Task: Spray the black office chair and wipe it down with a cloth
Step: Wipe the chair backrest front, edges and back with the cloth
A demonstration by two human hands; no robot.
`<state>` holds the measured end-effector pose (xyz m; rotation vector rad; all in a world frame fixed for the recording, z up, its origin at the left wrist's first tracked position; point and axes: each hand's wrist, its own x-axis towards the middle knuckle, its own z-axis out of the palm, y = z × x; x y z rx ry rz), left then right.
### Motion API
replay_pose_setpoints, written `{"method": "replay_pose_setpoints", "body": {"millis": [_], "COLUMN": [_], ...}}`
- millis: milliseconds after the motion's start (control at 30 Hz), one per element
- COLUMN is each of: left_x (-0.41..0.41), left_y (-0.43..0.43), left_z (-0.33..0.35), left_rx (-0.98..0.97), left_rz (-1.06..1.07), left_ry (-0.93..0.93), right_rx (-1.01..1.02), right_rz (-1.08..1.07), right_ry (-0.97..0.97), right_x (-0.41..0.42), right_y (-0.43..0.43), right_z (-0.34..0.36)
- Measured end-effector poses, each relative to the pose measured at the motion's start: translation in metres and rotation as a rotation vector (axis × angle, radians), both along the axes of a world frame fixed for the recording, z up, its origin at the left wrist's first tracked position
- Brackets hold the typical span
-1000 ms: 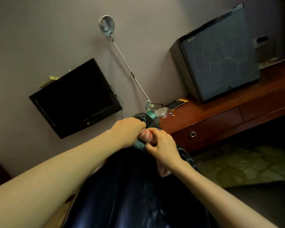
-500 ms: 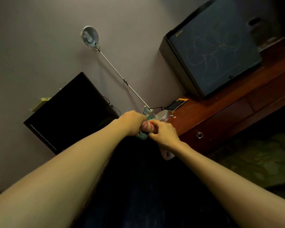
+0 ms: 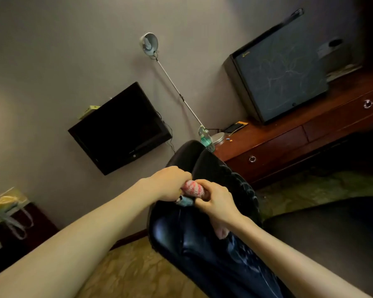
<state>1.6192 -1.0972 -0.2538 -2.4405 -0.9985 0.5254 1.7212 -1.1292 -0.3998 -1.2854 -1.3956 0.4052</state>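
The black office chair [image 3: 205,239] fills the lower middle, its glossy backrest wet with spray streaks near the lower right. A rolled pink-and-white cloth [image 3: 193,188] with a blue end sits between both hands above the backrest. My left hand [image 3: 170,183] grips one end of the cloth. My right hand [image 3: 215,201] grips the other end, and a loose bit of cloth hangs below my right wrist. A green spray bottle [image 3: 205,138] stands on the wooden desk just behind the chair's top.
A wooden desk with drawers [image 3: 289,145] runs along the right, carrying a dark mini fridge [image 3: 278,69] and a desk lamp [image 3: 149,43]. A black TV [image 3: 121,127] hangs on the wall. A gift bag [image 3: 7,211] stands at the left. Patterned carpet lies below.
The view has pulled back and turned, so more of the chair's top shows. Both hands stay together on the rolled cloth, now lower on the backrest.
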Motion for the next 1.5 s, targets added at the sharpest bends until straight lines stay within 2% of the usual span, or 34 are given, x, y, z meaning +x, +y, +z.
{"method": "replay_pose_setpoints", "body": {"millis": [267, 600, 733, 967, 1400, 1500], "left_x": [-0.031, -0.023, -0.012, 0.037, 0.162, 0.181], "left_y": [-0.087, -0.088, -0.057, 0.026, 0.237, 0.263], "left_z": [-0.004, -0.026, -0.034, -0.027, -0.075, -0.085], "left_rx": [0.007, 0.153, 0.204, 0.152, 0.126, 0.152], "left_rz": [-0.008, 0.023, 0.028, 0.022, -0.011, 0.007], "left_ry": [0.005, 0.003, 0.008, 0.032, 0.022, 0.046], "right_rx": [0.055, 0.097, 0.083, 0.032, -0.028, -0.047], "right_rz": [0.085, 0.037, -0.006, -0.07, -0.253, -0.209], "right_ry": [0.014, 0.003, -0.014, -0.023, 0.12, 0.138], "right_x": [-0.026, -0.027, -0.02, 0.02, 0.118, 0.139], "right_y": [-0.086, -0.075, -0.046, 0.037, 0.248, 0.274], "right_z": [-0.009, -0.013, -0.02, -0.019, -0.069, -0.072]}}
